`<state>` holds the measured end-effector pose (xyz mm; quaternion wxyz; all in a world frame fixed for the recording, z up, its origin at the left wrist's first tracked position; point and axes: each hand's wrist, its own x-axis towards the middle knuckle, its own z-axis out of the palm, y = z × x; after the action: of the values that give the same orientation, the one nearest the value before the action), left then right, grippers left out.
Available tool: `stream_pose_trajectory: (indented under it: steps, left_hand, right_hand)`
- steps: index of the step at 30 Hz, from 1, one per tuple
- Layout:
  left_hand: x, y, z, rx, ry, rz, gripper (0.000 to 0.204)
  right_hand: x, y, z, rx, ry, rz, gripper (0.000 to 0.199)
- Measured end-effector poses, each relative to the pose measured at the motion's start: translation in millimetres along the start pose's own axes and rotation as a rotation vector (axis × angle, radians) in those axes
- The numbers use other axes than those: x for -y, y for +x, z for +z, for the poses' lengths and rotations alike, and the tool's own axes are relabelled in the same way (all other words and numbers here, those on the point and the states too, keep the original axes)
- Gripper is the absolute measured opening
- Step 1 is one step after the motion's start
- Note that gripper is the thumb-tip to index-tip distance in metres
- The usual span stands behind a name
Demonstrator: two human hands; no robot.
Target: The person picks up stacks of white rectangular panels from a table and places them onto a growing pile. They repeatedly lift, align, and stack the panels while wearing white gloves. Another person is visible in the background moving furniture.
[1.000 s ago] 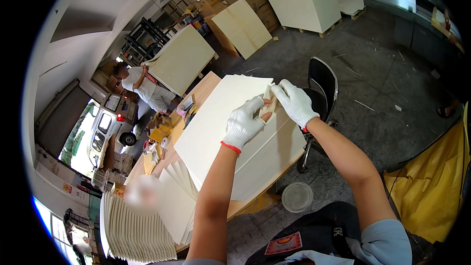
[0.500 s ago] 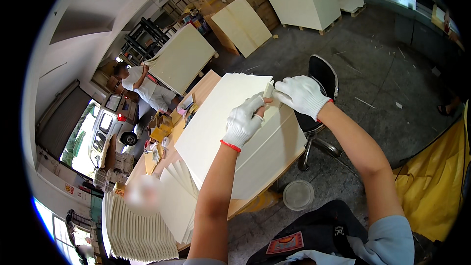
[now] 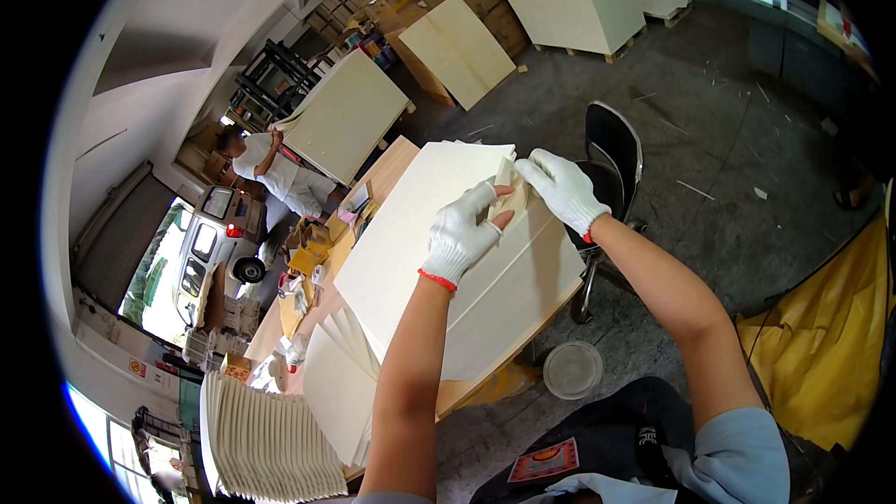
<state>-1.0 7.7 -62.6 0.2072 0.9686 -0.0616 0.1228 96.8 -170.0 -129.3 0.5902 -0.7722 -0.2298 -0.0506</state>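
On the large cream sheets (image 3: 420,224) stacked on the table, both my hands work at a narrow cream strip (image 3: 505,172) along the right-hand side of the top sheet. My left hand (image 3: 464,235), in a white knit glove with bare thumb and fingertip, is curled around the strip's near part, thumb and forefinger a little apart. Across from it, my right hand (image 3: 563,190), also gloved in white, bends its fingers down over the strip's far end. Its fingertips are partly hidden. Below the strip, a long crease or edge runs across the cream surface.
Fanned cream sheets (image 3: 341,378) and a thick curved stack (image 3: 271,439) lie at the near left. A black chair (image 3: 611,154) stands beyond the table, a lidded bucket (image 3: 573,370) on the floor. Another person (image 3: 271,166) handles large boards (image 3: 350,117) at the far left.
My right hand has shifted slightly left and down along the strip, its forearm swinging inward. My left thumb has spread a little from the forefinger. The strip stands more visible between the hands.
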Motion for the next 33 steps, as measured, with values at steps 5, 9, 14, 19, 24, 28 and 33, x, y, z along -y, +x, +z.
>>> stream_pose_trajectory:
  steps: [5, 9, 14, 19, 24, 28, 33]
  left_hand:
    - [0.5, 2.3, 1.6, 0.004, 0.005, -0.008, 0.041]
    - [1.7, -6.4, 7.7, -0.101, 0.212, 0.245, 0.047]
    - [1.7, -13.7, 10.5, -0.185, 0.265, 0.283, 0.052]
    - [-1.7, -13.3, 9.8, -0.148, 0.331, 0.225, 0.042]
    - [9.3, 5.1, 15.8, -0.158, 0.345, 0.148, 0.037]
    - [6.6, 15.8, 19.1, -0.137, 0.327, 0.066, 0.036]
    - [5.7, 8.1, 16.4, -0.098, 0.076, 0.038, 0.034]
  right_hand:
    - [-4.3, 1.7, -0.5, -0.007, -0.023, -0.022, 0.050]
    - [-8.9, -1.1, -8.7, -0.066, -0.146, -0.141, 0.046]
    - [-11.0, -1.6, -39.1, 0.070, -0.424, -0.050, 0.049]
    - [-15.4, -5.0, -24.7, 0.099, -0.597, -0.254, 0.046]
    - [-15.5, 4.0, -22.2, 0.035, -0.743, -0.478, 0.039]
    - [-8.1, 16.3, -22.9, 0.063, -0.697, -0.494, 0.041]
    - [0.7, 6.1, -8.0, 0.083, -0.175, -0.112, 0.051]
